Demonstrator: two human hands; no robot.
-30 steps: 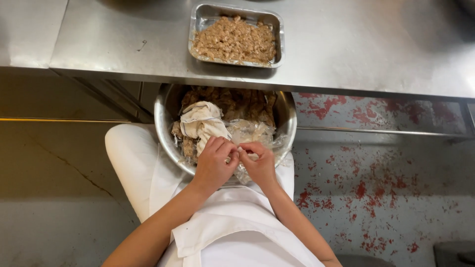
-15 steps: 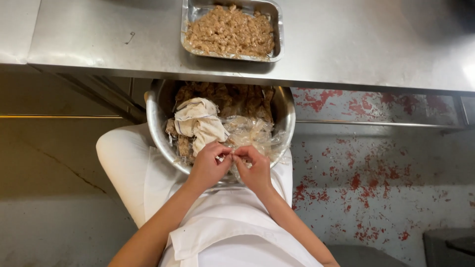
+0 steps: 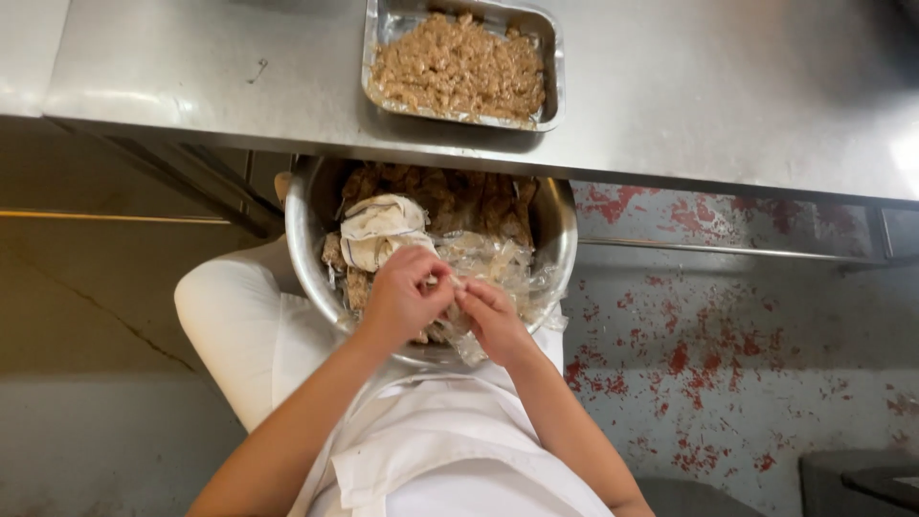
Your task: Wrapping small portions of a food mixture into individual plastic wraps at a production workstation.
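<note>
Over a metal bowl [image 3: 306, 258] below the counter [image 3: 718, 96], left hand [image 3: 402, 297] and right hand [image 3: 493, 316] pinch a small morsel [image 3: 452, 283]; slippery fingers could drop it among the scraps.

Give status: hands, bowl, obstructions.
Left hand and right hand pinching one small piece together over bowl. Cloth, plastic wrap inside. Nothing blocking.

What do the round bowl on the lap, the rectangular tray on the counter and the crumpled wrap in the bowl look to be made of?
Round silver bowl: looks like steel, with a dull brushed sheen. Rectangular silver tray: thin, bright metal with a rolled rim, probably steel or aluminium. Crumpled clear wrap: see-through and glossy, likely plastic film.
</note>
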